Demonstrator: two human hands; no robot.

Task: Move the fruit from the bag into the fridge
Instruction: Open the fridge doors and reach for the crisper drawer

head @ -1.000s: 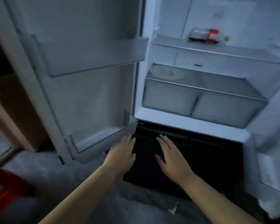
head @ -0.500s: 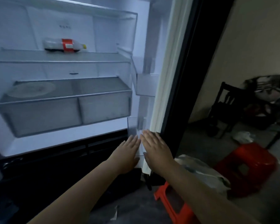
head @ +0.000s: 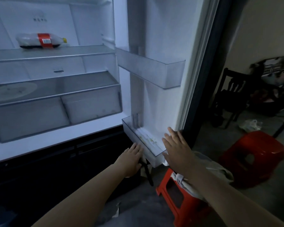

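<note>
The fridge (head: 59,149) stands open, its lit inside filling the left of the view. Its right door (head: 167,46) is swung out, with a lower door bin (head: 142,143) at knee height. My left hand (head: 131,158) reaches flat under that bin's near corner, holding nothing. My right hand (head: 177,148) is spread open in front of the bin's right end, also holding nothing. A pale plastic bag (head: 210,171) lies on a red stool (head: 180,203) just below my right forearm. No fruit is visible.
A bottle with a red label (head: 41,40) lies on the upper shelf. Two crisper drawers (head: 56,113) sit below. A second red stool (head: 252,154) stands to the right, a dark chair (head: 233,95) and clutter behind it. Scraps lie on the grey floor.
The view swung from the left door to the right door. Both hands moved from the dark lower drawer front over to the right door's lower bin, and spread apart.
</note>
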